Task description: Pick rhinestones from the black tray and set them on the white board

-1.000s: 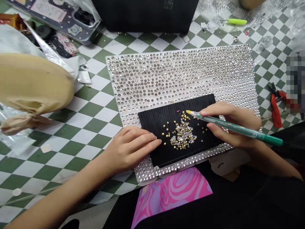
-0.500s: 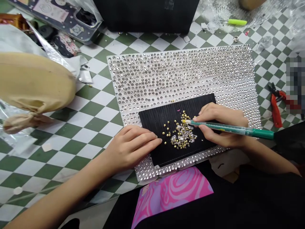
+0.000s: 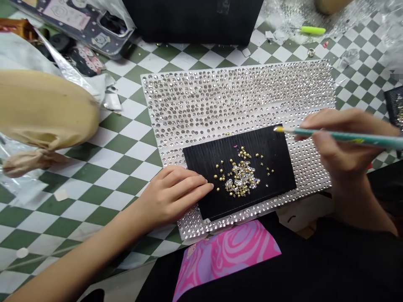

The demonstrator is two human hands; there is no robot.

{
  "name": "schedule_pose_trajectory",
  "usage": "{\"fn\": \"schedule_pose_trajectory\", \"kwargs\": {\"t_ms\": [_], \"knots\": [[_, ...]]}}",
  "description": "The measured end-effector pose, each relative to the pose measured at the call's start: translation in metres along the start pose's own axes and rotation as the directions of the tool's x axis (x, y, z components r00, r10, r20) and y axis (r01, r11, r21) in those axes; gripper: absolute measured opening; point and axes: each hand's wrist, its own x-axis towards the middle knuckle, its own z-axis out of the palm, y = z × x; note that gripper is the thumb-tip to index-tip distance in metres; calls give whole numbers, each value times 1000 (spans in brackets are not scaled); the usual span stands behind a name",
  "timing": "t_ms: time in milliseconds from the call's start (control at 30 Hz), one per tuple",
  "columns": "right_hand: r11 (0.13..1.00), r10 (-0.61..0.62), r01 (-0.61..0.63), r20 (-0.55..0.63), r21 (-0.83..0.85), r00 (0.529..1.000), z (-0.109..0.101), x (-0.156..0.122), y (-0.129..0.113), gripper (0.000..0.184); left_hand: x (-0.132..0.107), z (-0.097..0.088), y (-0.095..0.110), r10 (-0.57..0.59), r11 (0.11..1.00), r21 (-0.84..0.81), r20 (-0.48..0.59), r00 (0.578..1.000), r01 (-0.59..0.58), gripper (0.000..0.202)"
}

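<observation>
A white sheet covered with rows of rhinestones lies on the green and white chequered table. On its near part rests a black ridged tray with a heap of loose gold and clear rhinestones. My left hand lies flat on the tray's left end, fingers stretched out. My right hand is raised over the sheet's right side and grips a green picker pen. The pen's yellow tip hovers at the tray's far right corner.
A tan stuffed form fills the left. Phone cases lie at the far left, a black box at the back. A lime green tool sits far right. A pink swirled packet lies near my lap.
My right hand has lifted the pen from the rhinestone heap and moved it up and to the right. My left hand has stayed still on the tray.
</observation>
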Motion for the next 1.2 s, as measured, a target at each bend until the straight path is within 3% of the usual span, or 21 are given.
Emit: {"fn": "schedule_pose_trajectory", "kwargs": {"t_ms": [67,167,267,467,667,967,1200], "knots": [[996,-10,-3,-148,-88,989,-8,8,13,16,0,0,0,5,1000,2,-4,1000,-5,21],[991,15,-42,-205,-126,979,-14,17,31,11,1,0,0,5,1000,7,-3,1000,-5,21],[996,61,-73,-181,-57,982,-13,16,43,11,0,0,0,3,1000,1,0,1000,-3,20],[986,145,-152,-92,-71,985,-10,7,47,7,-1,0,0,-4,1000,-15,0,1000,4,21],[988,122,-130,-104,-81,987,-9,8,49,6,0,0,0,1,1000,-20,0,1000,-1,21],[988,118,-120,-25,-93,993,-9,12,50,8,0,0,0,-8,1000,-21,2,1000,8,21],[990,138,-140,-106,-10,985,-11,10,55,7,0,-1,1,5,1000,-15,2,1000,-5,21]]}}
